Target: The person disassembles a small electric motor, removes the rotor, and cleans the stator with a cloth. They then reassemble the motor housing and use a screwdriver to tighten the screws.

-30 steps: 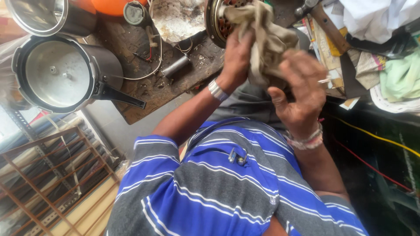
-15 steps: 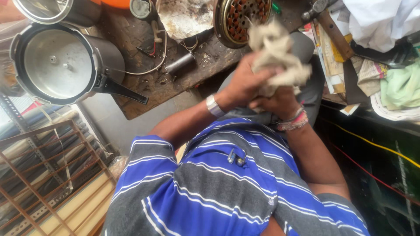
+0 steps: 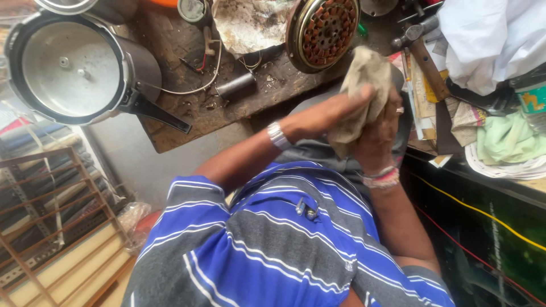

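cluttered workbench (image 3: 273, 91) of dark, scarred wood fills the top of the view, seen from above the person's blue striped shirt (image 3: 273, 250).

fingers (image 3: 355, 96) of the left hand (image 3: 324, 113) lie curled over a grubby beige rag (image 3: 364, 91), pressing it from that side. the right hand (image 3: 378, 136) closes around the same rag from below and behind, thumb and fingers wrapped into the cloth, so both hands are shut on it and it sits bunched between them, held above the lap, just in front of the bench edge. a metal watch (image 3: 277, 135) is on the left wrist, bead bands (image 3: 380, 177) on the right.

outward: a round motor part (image 3: 323, 31) with copper windings lies just beyond the rag, a hammer (image 3: 424, 48) to its right, a pressure cooker (image 3: 74, 68) well apart to the left, loose wire (image 3: 199, 79) between.

risk, as i judge it: the rag's free end hangs near the part's rim and could snag on it or drag small bits off the bench edge.
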